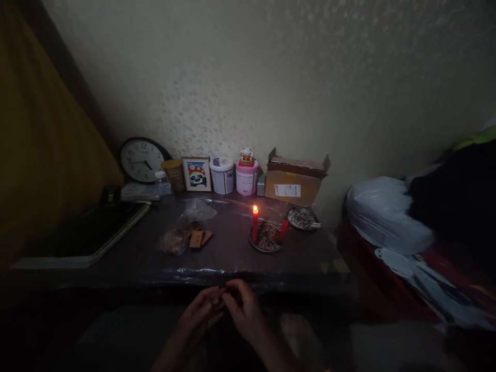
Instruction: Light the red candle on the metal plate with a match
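Note:
My left hand [202, 311] and my right hand [245, 312] meet in front of the table's near edge. Their fingertips are closed together around something small, too dark to make out. Beyond them, a lit red candle [254, 227] stands upright on a round metal plate [267, 250]. A shorter red candle [284, 231], unlit, leans at the plate's right side. To the left lie small brown cards or packets [196, 238], beside crumpled clear plastic [198, 211].
Along the wall stand a clock [141, 157], a framed panda picture [197, 174], a white tub [222, 176], a pink tub [247, 179] topped by a figurine [247, 156], and a cardboard box [296, 181]. A second plate [300, 219] holds white sticks. Bags [383, 209] are piled right.

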A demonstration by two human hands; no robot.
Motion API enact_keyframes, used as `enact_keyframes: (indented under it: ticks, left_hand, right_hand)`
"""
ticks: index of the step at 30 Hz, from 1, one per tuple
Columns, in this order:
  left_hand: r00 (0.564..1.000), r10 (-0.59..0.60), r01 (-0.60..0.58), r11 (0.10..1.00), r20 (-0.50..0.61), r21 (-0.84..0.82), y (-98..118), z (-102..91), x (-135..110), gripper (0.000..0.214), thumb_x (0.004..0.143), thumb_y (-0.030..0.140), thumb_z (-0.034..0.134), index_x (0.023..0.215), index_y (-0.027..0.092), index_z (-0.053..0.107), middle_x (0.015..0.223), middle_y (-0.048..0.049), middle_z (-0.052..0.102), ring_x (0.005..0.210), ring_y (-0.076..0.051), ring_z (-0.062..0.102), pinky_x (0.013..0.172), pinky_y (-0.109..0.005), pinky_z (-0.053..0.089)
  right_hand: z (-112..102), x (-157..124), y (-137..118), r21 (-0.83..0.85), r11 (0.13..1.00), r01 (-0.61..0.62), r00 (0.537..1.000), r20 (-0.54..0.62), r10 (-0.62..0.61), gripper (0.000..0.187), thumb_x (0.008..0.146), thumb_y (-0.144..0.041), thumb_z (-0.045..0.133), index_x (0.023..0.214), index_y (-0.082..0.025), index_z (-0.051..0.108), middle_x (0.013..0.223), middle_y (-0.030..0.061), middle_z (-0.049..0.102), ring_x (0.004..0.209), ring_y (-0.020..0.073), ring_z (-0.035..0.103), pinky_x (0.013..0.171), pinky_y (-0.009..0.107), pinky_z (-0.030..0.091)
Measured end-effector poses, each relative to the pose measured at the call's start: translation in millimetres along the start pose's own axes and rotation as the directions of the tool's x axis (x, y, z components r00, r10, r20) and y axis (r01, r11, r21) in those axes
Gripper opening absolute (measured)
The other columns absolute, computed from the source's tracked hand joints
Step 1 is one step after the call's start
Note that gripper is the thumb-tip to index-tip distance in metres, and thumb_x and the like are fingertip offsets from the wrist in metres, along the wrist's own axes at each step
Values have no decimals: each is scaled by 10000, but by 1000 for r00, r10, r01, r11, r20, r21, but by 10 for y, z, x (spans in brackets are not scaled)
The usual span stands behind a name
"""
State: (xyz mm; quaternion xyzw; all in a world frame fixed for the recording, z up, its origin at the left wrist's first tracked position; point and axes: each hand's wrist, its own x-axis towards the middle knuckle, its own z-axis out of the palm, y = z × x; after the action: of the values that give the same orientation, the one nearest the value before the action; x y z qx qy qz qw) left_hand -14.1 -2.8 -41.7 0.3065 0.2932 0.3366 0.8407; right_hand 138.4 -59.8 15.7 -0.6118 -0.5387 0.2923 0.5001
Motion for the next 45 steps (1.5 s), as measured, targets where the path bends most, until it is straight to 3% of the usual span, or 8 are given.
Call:
enact_keyframes:
  ticks: [10,18,29,35,40,45]
  left_hand:
    - [999,10,-14,996,51,92,150,292,-137,271,784,232,577,1051,248,622,1241,-66,601,1179,-293,505,987,-414,391]
    - [999,48,-45,990,-19,130,109,254,-97,275,733,250,638,1009,245,638,1161,-63,639,1138,-275,533,948,-391,428]
    - [999,35,-35,991,-3,128,193,329,-177,274,759,226,610,1032,232,627,1168,-78,629,1125,-263,539,942,-393,425]
    - [997,63,-68,993,53,100,148,287,-147,266,769,201,588,1032,215,627,1135,-81,636,1118,-262,539,934,-390,432]
    - [993,66,-76,992,102,96,237,391,-199,266,780,200,569,1040,198,624,1139,-96,632,1100,-259,549,938,-386,422]
    - [994,68,-77,992,88,101,225,390,-197,296,755,246,603,1047,197,620,1140,-107,635,1091,-270,559,936,-392,420]
  right_hand:
    - [-41,-42,-73,-28,998,-50,998,36,51,261,764,-299,630,1007,-217,582,951,16,609,786,156,597,702,257,471]
    - [-55,-36,-105,-54,998,-25,998,50,28,225,751,-252,635,968,-211,594,925,15,602,817,151,584,717,246,463]
    - [-56,-33,-139,-67,998,-5,998,62,9,185,756,-213,630,938,-203,594,903,12,597,808,140,575,716,236,449]
    - [-41,-39,-58,-55,998,6,998,57,-3,212,757,-207,634,963,-211,583,919,7,605,821,140,577,716,227,443]
    - [-42,-51,-72,-45,999,-1,997,78,4,179,765,-190,622,938,-214,582,913,3,604,835,143,578,725,229,440]
    - [-44,-49,-88,-54,999,3,997,72,1,173,764,-183,623,929,-217,586,922,6,607,856,149,576,746,236,437]
